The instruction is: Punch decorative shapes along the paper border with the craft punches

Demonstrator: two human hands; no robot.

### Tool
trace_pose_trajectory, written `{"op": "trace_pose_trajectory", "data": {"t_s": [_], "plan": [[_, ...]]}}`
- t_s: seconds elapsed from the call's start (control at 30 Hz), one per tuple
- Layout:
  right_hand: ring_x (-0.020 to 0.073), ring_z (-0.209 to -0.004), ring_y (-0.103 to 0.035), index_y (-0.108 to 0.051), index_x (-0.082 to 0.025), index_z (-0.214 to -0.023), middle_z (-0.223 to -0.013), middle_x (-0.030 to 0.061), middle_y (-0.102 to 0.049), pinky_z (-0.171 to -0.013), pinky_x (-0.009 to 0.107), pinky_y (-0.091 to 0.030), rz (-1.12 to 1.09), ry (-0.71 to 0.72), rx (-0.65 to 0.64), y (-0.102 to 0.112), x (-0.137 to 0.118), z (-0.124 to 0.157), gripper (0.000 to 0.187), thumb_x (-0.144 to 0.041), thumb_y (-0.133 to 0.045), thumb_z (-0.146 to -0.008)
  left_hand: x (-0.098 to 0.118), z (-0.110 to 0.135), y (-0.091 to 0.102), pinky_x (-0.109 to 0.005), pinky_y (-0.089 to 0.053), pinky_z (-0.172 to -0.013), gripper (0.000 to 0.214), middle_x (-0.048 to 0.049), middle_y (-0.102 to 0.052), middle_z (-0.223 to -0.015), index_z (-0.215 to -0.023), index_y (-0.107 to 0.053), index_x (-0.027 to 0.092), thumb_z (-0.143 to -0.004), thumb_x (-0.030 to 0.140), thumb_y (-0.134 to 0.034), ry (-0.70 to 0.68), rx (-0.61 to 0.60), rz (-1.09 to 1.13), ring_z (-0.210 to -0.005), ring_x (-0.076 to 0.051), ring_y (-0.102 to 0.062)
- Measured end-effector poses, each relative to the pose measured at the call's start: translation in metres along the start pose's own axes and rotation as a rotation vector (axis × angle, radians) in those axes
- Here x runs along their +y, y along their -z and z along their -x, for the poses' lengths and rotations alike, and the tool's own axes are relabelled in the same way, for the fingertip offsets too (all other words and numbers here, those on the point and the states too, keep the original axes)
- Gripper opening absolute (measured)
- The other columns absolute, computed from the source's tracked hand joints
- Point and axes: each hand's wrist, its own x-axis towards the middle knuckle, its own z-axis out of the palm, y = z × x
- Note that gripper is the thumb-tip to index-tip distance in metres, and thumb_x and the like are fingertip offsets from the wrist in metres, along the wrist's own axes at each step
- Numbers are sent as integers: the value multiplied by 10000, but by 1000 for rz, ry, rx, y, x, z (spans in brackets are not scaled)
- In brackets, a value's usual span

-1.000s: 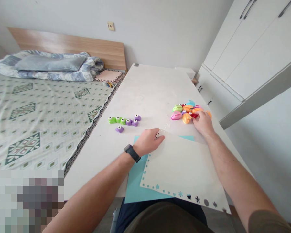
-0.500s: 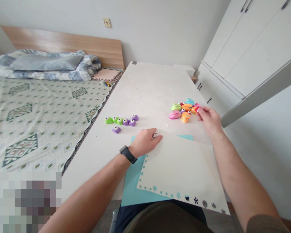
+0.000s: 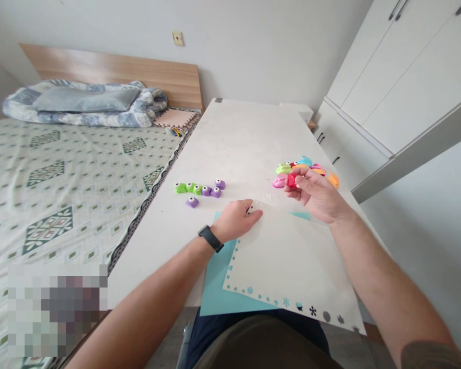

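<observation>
the red punch (image 3: 291, 180) is pinched in my right hand (image 3: 317, 193), beyond the white sheet (image 3: 288, 256). my left hand (image 3: 236, 220) covers the sheet's far left corner, whether gripping i cannot tell; cut shapes (image 3: 286, 302) line its left and near edges, while most of the far edge looks uncut. left of the sheet, purple punches (image 3: 206, 191) sit on the table (image 3: 234, 143).

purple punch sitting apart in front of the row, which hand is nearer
Left. The left hand is to the right of the purple punch, at a corner of the white paper; the right hand is farther right, holding a red punch.
</observation>
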Motion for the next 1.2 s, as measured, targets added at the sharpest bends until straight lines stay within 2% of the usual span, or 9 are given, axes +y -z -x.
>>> {"op": "trace_pose_trajectory", "data": {"t_s": [0.1,0.23,0.33,0.43,0.53,0.7,0.8,1.0,1.2], "plan": [[198,-977,-709,-648,-259,-1132,-1064,27,-691,-895,391,-587,66,2,-51,-17,4,-3,426,-422,-843,-790,1,0,0,-260,-323,-541,311,-5,-608,-669,-767,-623,175,-919,438,-555,20,-1,48,-597,-136,-501],[180,-886,-678,-694,-215,-1109,-984,41,-705,-745,318,-562,261,46,-51,-30,11,-9,418,-441,-839,-789,4,1,2,-255,-346,-533,292,-10,-620,-670,-780,-652,169,-889,433,-594,58,14,109,-605,-143,-522],[159,-841,-646,-697,-210,-1090,-982,39,-709,-698,292,-536,300,37,-29,-33,15,-12,432,-437,-859,-760,4,2,3,-253,-358,-524,290,-12,-626,-673,-791,-665,166,-880,434,-601,70,27,159,-603,-146,-536],[167,-860,-657,-681,-217,-1070,-1013,38,-708,-716,306,-547,270,9,-42,-32,21,-13,452,-402,-893,-716,3,2,3,-252,-364,-513,293,-14,-635,-680,-811,-675,164,-879,439,-598,75,38,196,-597,-147,-542],[184,-922,-678,-677,-223,-1049,-1051,43,-714,-826,356,-567,278,8,-71,-29,28,-13,444,-361,-909,-696,3,3,3,-251,-369,-512,291,-16,-644,-690,-825,-679,166,-880,440,-599,74,49,207,-602,-149,-550],[212,-1001,-685,-681,-242,-1133,-1075,50,-725,-944,417,-552,289,23,-47,-25,33,-9,473,-385,-884,-731,5,3,4,-256,-381,-521,287,-18,-636,-673,-791,-670,170,-880,435,-604,64,69,177,-610,-155,-556],[225,-1019,-680,-691,-247,-1177,-1096,63,-734,-926,411,-546,332,51,-20,-25,35,-6,466,-430,-844,-776,6,3,4,-255,-379,-523,292,-19,-636,-674,-787,-665,169,-884,437,-601,64,66,165,-616,-156,-556],[246,-952,-676,-720,-255,-1135,-1087,68,-753,-807,401,-547,494,66,-12,-20,41,-6,417,-494,-804,-804,9,4,4,-252,-360,-523,297,-15,-615,-660,-786,-661,167,-893,435,-590,59,63,152,-606,-148,-538],[240,-919,-682,-717,-256,-1087,-1066,59,-751,-839,424,-556,475,35,-46,-18,43,-6,353,-511,-762,-847,10,3,4,-254,-349,-527,290,-9,-599,-650,-773,-649,167,-892,425,-590,62,59,132,-599,-141,-520]]}}
